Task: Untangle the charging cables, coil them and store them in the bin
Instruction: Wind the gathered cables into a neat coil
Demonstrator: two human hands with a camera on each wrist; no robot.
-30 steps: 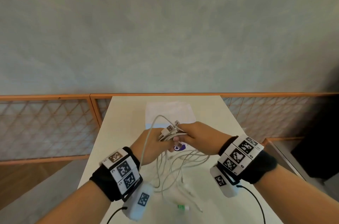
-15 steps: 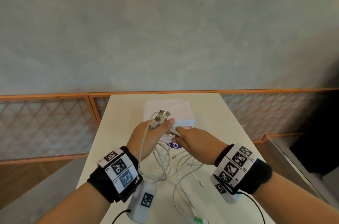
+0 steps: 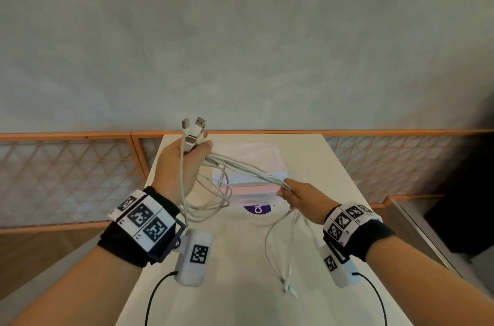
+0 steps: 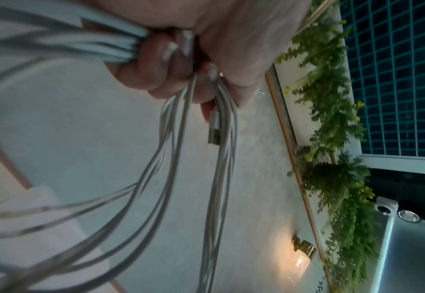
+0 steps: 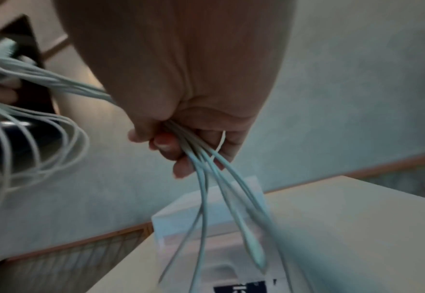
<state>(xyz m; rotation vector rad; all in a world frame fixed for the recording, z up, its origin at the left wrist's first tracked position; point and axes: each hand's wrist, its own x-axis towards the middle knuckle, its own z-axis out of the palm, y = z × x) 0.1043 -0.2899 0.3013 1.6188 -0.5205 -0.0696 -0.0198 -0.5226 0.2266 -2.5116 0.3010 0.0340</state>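
Observation:
Several white charging cables [image 3: 240, 166] stretch between my two hands above the table. My left hand [image 3: 181, 165] is raised and grips the bundle near its USB plugs [image 3: 193, 130], which stick up above the thumb; loops [image 3: 211, 202] hang below it. In the left wrist view the fingers [image 4: 156, 65] curl round the cables [image 4: 221, 158]. My right hand [image 3: 299, 196], lower and to the right, grips the same strands [image 5: 206, 168], whose loose ends [image 3: 287, 288] trail down to the table. A translucent bin [image 3: 272, 162] with a purple label stands behind the hands.
The white table [image 3: 240, 285] is narrow, with edges close on both sides. An orange-framed lattice railing [image 3: 66, 178] runs behind it under a grey wall. A dark object [image 3: 465, 205] stands at the right.
My left hand has risen with the plug ends while my right hand slid right and down along the cables, drawing the strands taut between them. The camera view tilted upward.

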